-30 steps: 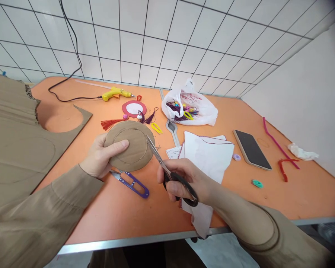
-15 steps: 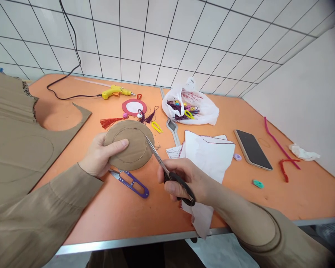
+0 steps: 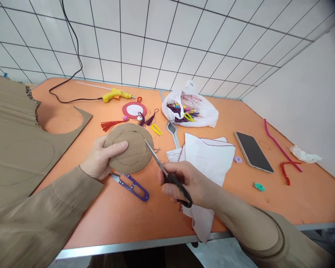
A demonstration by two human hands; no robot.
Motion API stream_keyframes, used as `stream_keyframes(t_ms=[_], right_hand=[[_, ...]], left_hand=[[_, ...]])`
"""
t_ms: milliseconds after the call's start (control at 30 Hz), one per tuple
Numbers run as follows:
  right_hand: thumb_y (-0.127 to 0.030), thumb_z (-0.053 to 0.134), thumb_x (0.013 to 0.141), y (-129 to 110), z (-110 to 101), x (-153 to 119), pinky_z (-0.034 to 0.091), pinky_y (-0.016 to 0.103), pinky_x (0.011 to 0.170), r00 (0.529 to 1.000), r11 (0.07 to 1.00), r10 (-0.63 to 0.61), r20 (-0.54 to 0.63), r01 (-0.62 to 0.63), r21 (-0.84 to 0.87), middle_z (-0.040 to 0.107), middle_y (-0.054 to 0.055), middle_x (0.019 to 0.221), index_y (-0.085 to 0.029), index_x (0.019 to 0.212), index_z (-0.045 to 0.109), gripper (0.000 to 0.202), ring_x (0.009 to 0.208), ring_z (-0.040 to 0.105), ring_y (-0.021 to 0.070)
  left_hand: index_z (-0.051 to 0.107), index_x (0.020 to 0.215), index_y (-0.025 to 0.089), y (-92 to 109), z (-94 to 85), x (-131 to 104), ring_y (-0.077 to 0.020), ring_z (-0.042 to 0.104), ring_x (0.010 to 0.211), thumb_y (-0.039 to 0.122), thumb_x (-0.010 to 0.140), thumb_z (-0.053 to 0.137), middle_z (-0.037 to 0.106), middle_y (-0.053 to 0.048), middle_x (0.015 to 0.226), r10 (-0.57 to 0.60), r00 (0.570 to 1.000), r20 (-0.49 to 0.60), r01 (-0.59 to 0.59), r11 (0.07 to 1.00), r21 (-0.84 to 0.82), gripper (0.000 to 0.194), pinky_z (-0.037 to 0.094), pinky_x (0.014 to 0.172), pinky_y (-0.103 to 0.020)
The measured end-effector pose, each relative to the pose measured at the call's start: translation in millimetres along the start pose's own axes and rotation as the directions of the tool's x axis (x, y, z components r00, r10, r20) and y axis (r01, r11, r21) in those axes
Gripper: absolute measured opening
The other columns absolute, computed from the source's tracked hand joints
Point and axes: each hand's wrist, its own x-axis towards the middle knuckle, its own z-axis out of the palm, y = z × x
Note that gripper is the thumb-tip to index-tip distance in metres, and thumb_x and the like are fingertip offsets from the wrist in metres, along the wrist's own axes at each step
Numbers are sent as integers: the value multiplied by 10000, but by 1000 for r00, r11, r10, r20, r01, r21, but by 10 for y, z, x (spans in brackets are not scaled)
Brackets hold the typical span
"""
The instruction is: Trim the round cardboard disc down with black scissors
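Note:
My left hand grips a round cardboard disc by its left side, thumb on top and fingers underneath. A smaller circle is marked on the disc, its line looking partly cut. In my right hand is a pair of black-handled scissors. Their blades look closed or nearly so, and the tip touches the right part of the circle line. Purple thread snips lie on the table just below the disc. A white cloth with dark red stitched edges lies beyond and under my right hand.
On the orange table are a yellow glue gun, a red-rimmed round piece, tassels, a plastic bag of tassels and a phone. A large cut cardboard sheet covers the left. Pipe cleaners lie right.
The scissors' tip has shifted very slightly left and down with the disc. The whole view has moved a little; both hands keep their holds.

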Motion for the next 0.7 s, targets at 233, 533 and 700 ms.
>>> stream_keyframes(t_ms=[233, 533, 700], right_hand=[[-420, 734, 715, 25, -15, 5, 381, 179, 426, 996, 998, -50, 71, 48, 35, 502, -52, 543, -161, 789, 528, 339, 471, 499, 88], [-571, 682, 761, 101, -48, 8, 428, 218, 453, 979, 980, -188, 83, 182, 77, 563, -15, 606, -156, 855, 552, 445, 520, 556, 120], [-523, 687, 782, 100, -58, 10, 448, 221, 495, 971, 975, -214, 104, 206, 89, 571, -14, 632, -157, 849, 558, 394, 534, 568, 115]], left_hand=[[743, 947, 101, -5, 1, 42, -323, 704, 892, 236, 649, 775, 755, -149, 962, -29, 1000, -12, 28, 998, -50, 329, 598, 733, -382], [749, 857, 138, -3, -28, 107, -366, 669, 1018, 187, 635, 762, 764, -113, 948, 39, 997, -64, -46, 991, -123, 228, 572, 872, -473], [752, 870, 169, 9, -20, 86, -374, 667, 1020, 191, 655, 741, 767, -91, 939, 29, 998, -56, -34, 995, -90, 216, 580, 851, -487]])
